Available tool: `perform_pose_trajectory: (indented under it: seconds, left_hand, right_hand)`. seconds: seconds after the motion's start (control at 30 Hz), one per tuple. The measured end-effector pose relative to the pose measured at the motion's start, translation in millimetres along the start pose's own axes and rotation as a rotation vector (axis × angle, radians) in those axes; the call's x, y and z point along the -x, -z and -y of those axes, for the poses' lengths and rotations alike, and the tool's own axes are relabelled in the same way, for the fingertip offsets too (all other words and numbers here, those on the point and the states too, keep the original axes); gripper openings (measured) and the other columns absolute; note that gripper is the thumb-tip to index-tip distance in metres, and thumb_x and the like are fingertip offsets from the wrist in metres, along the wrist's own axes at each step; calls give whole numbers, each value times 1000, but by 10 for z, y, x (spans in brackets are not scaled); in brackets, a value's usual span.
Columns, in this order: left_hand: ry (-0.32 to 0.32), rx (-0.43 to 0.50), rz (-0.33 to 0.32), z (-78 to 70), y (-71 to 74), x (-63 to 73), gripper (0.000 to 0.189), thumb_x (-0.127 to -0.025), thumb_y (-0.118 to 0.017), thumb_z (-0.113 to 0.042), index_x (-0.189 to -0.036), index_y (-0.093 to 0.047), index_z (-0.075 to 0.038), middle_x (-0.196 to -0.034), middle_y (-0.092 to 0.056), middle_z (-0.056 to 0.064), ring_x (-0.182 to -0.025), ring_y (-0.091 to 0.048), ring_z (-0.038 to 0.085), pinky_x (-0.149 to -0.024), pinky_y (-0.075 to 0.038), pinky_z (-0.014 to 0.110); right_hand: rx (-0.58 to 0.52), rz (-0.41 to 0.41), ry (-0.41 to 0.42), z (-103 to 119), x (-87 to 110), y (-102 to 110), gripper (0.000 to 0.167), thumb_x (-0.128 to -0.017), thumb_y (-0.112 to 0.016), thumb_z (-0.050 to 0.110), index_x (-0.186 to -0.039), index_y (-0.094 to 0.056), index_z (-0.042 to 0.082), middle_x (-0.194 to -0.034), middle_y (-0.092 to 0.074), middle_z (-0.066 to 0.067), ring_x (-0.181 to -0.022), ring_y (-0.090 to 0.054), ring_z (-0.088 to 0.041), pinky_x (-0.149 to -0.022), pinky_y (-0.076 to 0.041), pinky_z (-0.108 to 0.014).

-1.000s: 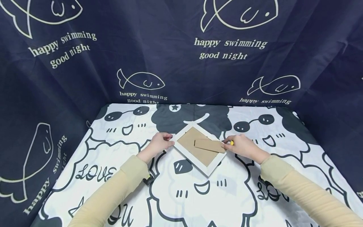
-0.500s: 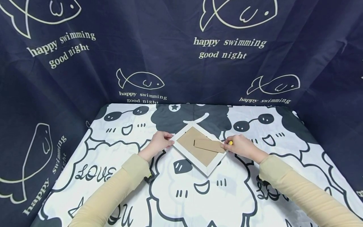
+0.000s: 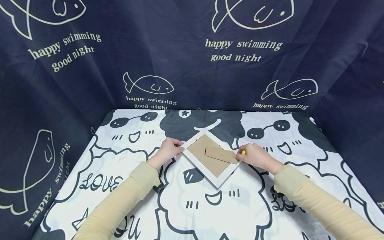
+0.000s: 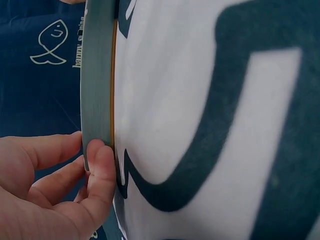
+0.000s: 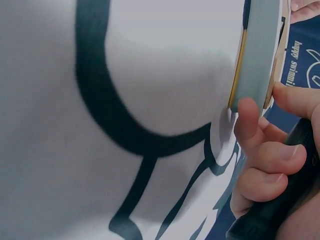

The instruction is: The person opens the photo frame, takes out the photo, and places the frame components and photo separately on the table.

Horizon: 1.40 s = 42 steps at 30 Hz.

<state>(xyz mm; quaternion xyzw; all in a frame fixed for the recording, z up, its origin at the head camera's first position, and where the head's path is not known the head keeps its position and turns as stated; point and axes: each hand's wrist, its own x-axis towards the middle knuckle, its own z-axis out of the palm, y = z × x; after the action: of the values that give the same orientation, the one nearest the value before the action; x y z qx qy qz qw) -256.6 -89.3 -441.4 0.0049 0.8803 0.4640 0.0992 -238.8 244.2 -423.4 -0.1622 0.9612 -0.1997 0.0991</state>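
A white picture frame point(image 3: 196, 162) lies back side up and turned like a diamond, with a brown backing board point(image 3: 210, 165) and a brown stand leg point(image 3: 220, 155) across it. At its left corner, my left hand point(image 3: 168, 151) pinches the edge between thumb and fingers; the left wrist view shows those fingers point(image 4: 100, 170) on the frame's side. My right hand point(image 3: 255, 155) pinches the opposite corner, its thumb by the stand leg's end. Curled in the same palm is a tool with a black handle point(image 5: 270, 212) and a yellow end point(image 3: 243, 152); its kind is hidden.
A white cloth point(image 3: 192, 216) with black cartoon sheep covers the table. Dark blue curtains point(image 3: 192, 60) with fish drawings stand close behind the table and at both sides.
The picture frame has turned slightly clockwise, its near corner shifting a little left. My right hand has moved slightly toward me with its corner; both hands keep their grip.
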Motion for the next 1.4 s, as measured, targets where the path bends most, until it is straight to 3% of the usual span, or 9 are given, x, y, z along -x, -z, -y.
perform_pose_trajectory:
  seconds: [0.47, 0.7, 0.93, 1.4]
  left_hand:
    - [21, 27, 4, -22, 10, -58, 24, -82, -68, -3, -105, -70, 3, -88, -69, 13, -60, -63, 12, -57, -51, 22]
    - [34, 9, 18, -34, 19, -116, 24, -84, -66, -5, -107, -70, 0, -86, -69, 10, -62, -62, 12, -58, -50, 22]
    - [41, -19, 29, -38, 26, -180, 24, -84, -66, -6, -107, -70, 0, -80, -69, 7, -62, -63, 13, -59, -48, 23]
    - [29, 47, 33, -104, 53, -235, 24, -84, -61, 1, -106, -69, 4, -75, -66, 8, -61, -60, 13, -59, -49, 22]
  right_hand:
    - [-31, -17, -41, 49, 21, -19, 25, -86, -65, 33, -68, -63, 15, -44, -51, 7, -43, -42, -11, -43, -31, -26]
    - [-73, -12, -59, 54, 28, -37, 26, -86, -65, 34, -70, -62, 14, -45, -55, 2, -42, -45, -11, -43, -32, -25]
    - [-91, 12, -81, 60, 28, -71, 27, -87, -64, 34, -70, -60, 14, -46, -56, 2, -41, -44, -11, -42, -32, -25]
    - [-159, 65, -115, 145, 53, -81, 27, -88, -62, 32, -73, -59, 10, -48, -59, -1, -43, -45, -12, -45, -32, -25]
